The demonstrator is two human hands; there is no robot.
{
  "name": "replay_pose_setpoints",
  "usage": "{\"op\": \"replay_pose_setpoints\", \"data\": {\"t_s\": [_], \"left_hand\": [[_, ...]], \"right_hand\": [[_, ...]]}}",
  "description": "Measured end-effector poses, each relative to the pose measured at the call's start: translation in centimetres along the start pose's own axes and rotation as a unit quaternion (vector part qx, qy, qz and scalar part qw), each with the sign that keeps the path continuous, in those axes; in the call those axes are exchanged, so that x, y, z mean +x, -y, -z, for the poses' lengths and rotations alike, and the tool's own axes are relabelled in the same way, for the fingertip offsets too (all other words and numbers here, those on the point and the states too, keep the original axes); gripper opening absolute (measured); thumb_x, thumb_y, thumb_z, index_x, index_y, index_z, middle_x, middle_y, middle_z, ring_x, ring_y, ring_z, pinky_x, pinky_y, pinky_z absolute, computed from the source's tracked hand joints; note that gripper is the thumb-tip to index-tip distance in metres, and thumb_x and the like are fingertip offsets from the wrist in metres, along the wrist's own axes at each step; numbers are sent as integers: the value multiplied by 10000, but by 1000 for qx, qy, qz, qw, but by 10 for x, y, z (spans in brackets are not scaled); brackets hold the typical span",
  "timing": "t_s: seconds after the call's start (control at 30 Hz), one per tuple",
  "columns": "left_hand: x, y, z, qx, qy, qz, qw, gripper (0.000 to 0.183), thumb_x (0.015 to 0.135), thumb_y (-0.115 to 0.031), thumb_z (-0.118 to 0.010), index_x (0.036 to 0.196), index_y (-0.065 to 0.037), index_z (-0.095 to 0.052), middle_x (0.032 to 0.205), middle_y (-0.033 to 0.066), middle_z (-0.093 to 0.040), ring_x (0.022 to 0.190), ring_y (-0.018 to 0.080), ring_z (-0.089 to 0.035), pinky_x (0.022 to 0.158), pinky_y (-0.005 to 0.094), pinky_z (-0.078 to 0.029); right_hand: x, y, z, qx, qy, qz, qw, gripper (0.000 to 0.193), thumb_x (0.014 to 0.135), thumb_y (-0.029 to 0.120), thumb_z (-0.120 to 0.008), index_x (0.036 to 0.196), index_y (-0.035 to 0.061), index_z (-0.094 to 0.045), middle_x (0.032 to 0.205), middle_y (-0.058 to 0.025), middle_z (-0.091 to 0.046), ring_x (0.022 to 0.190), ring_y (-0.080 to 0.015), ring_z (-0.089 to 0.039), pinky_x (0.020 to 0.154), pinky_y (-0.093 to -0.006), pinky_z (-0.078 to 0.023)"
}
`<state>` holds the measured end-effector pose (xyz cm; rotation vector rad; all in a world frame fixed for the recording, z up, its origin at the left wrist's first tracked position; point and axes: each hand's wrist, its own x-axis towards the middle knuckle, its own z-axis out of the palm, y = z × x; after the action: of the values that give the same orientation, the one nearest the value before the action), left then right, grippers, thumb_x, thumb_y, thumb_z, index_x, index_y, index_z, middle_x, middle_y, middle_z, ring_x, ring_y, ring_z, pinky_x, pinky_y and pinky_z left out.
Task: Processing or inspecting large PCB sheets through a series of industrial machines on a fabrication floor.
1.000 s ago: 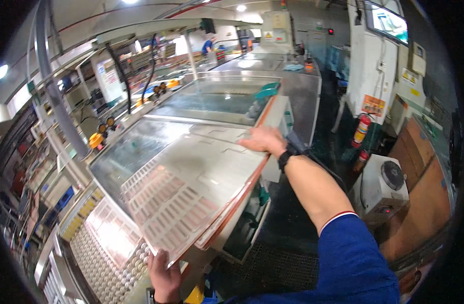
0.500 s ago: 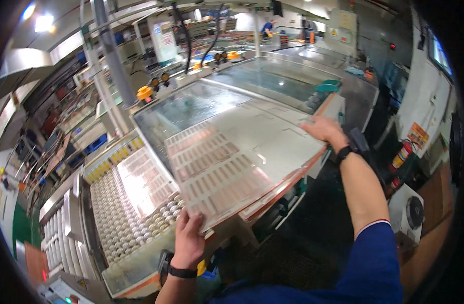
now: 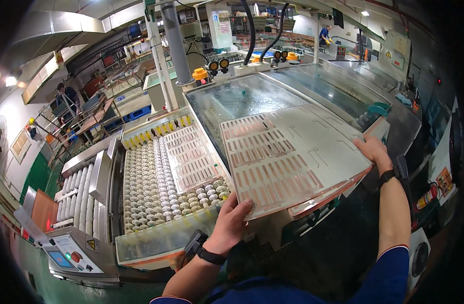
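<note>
My left hand (image 3: 231, 226) pinches the near left corner of a large flat circuit board panel (image 3: 272, 154), its thumb on top and its fingers underneath. My right hand (image 3: 373, 151) is closed on the panel's right edge. The panel is pale, with rows of copper-coloured strips on its left half and thin lines on its right. It lies slanted across the glass-covered tank (image 3: 211, 104). Under its near edge, orange-edged sheets or a ledge (image 3: 326, 199) show in part. A similar patterned panel (image 3: 189, 157) lies flat on the white roller wheels (image 3: 151, 190) to the left.
A control box with a small screen (image 3: 61, 259) stands at the lower left, beside a bank of plain rollers (image 3: 77, 192). Behind the tank are yellow caps (image 3: 199, 74) and black hoses (image 3: 250, 30). A fire extinguisher (image 3: 426, 196) stands right. Two other people work far off.
My view has swung left, so the machine and panel appear farther right, and the control box shows fully. Both hands keep their hold on the panel.
</note>
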<state>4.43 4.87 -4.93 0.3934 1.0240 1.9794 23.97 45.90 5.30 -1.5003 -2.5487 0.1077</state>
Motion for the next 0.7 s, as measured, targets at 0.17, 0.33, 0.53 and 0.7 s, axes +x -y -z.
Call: {"op": "replay_pose_setpoints", "data": {"t_s": [0.17,0.33,0.53,0.7], "left_hand": [[1,2,1,17,12,1,1000,385,954,-171,-594,1328,-153,-503,1180,26,-559,1095,198,-562,871,506,-519],[2,0,0,13,-19,15,1000,348,954,-160,-587,1295,-117,-531,1137,31,-585,1086,205,-571,895,482,-507],[3,-10,-17,-82,-70,61,992,340,951,-115,-563,1287,-68,-545,1176,71,-627,1096,246,-605,922,445,-502],[5,-12,-31,-85,-59,26,994,356,947,-47,-514,1302,-45,-536,1206,119,-631,1103,284,-625,966,480,-496]], "right_hand": [[-4,1,3,-2,0,-4,1000,773,863,633,-494,1266,-16,-608,1277,-259,-614,1206,-401,-575,1007,-457,-446],[-3,0,2,-6,-2,-5,1000,768,859,632,-499,1259,-14,-611,1274,-255,-617,1199,-400,-580,1002,-457,-449],[1,-8,1,10,8,-3,1000,754,847,611,-523,1268,-7,-610,1283,-251,-614,1206,-392,-579,1011,-450,-444],[9,-10,-3,11,11,-2,1000,758,857,618,-512,1291,4,-603,1305,-231,-610,1230,-381,-568,1032,-450,-430]]}}
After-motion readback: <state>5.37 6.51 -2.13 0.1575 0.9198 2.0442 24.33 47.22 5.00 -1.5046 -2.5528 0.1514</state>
